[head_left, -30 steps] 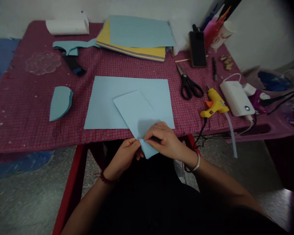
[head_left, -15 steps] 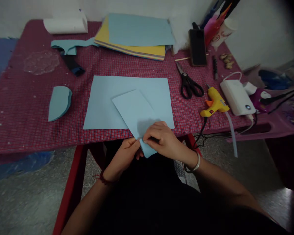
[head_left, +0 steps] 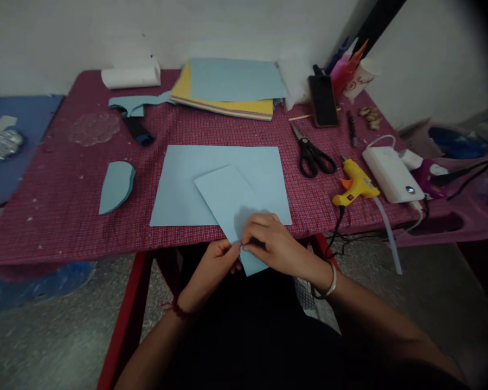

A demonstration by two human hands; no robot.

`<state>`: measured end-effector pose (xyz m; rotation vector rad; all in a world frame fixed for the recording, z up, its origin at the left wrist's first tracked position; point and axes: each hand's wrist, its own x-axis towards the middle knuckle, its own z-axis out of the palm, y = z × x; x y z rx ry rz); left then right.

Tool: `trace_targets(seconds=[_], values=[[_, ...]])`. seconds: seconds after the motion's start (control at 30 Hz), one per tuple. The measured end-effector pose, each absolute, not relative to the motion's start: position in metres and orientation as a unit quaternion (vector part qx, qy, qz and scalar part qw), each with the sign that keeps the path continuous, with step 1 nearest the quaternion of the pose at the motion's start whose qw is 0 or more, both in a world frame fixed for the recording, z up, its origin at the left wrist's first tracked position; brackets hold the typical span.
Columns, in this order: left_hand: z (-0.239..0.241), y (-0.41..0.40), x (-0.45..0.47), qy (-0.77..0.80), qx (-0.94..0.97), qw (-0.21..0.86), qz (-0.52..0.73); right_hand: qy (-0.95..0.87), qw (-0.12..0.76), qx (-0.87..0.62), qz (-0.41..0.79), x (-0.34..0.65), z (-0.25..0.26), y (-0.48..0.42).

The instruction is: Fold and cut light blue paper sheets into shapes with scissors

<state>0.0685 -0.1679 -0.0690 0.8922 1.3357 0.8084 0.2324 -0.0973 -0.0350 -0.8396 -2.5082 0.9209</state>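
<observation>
My left hand (head_left: 214, 266) pinches the narrow sheet (head_left: 226, 197); my right hand (head_left: 277, 242) curls against it, hold unclear. Probably light, easily creased: grip edges.

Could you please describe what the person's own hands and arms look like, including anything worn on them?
The left hand and right hand are ungloved, and the visible forearms bear no sleeves. A dark red bracelet with loose thread ends circles the left wrist; a pale, silvery bangle circles the right.
</observation>
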Motion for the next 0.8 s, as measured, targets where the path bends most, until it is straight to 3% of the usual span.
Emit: trace_targets(seconds=[0.3,0.47,0.67,0.73,0.8], values=[[-0.068,-0.170,0.059,0.543,0.373,0.646,0.385,-0.906,0.101,-0.252,0.325,0.231,-0.019,-0.081],[-0.059,-0.167,0.060,0.547,0.421,0.632,0.352,-0.951,0.019,-0.170,0.257,0.222,-0.010,-0.069],[-0.063,-0.167,0.070,0.557,0.414,0.594,0.406,-0.967,-0.039,-0.156,0.199,0.198,-0.005,-0.066],[-0.068,-0.168,0.072,0.562,0.393,0.598,0.415,-0.969,-0.037,-0.153,0.192,0.195,0.000,-0.066],[-0.072,-0.169,0.072,0.565,0.381,0.603,0.415,-0.965,0.022,-0.183,0.186,0.203,0.010,-0.068]])
